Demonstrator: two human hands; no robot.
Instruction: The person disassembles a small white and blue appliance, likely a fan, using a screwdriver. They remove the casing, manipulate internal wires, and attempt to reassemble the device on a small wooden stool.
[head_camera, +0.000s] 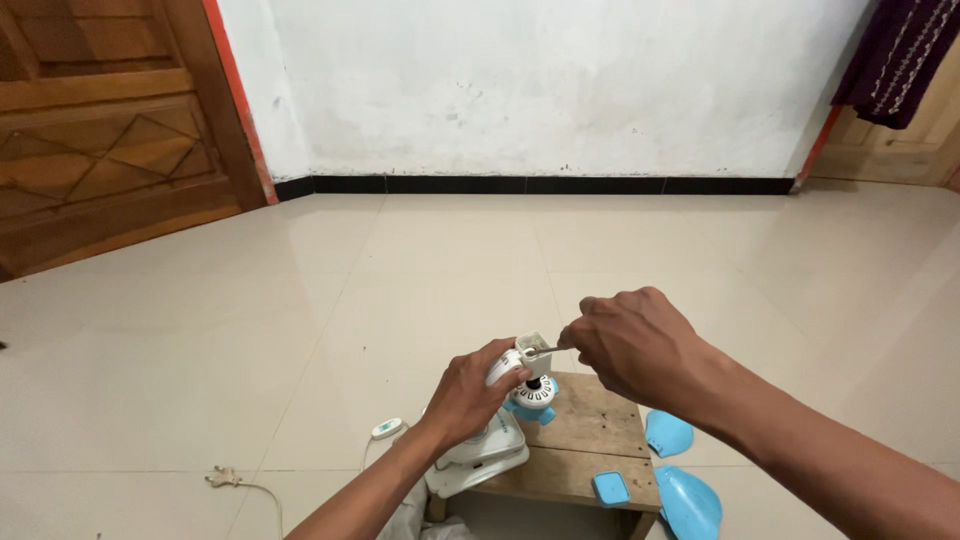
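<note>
Gripping the white fan body (490, 440) low centre of the frame, my left hand (470, 395) wraps tight round its neck, while my right hand (630, 345) pinches a thin metal tool (540, 351) shut between fingertips, tip at the motor head (533, 362). Fan sits tilted on a small wooden stool (585, 440); light, hard plastic, likely slippery and brittle, so I judge the neck the safest hold. Blue blade pieces (680, 475) lie lower right.
</note>
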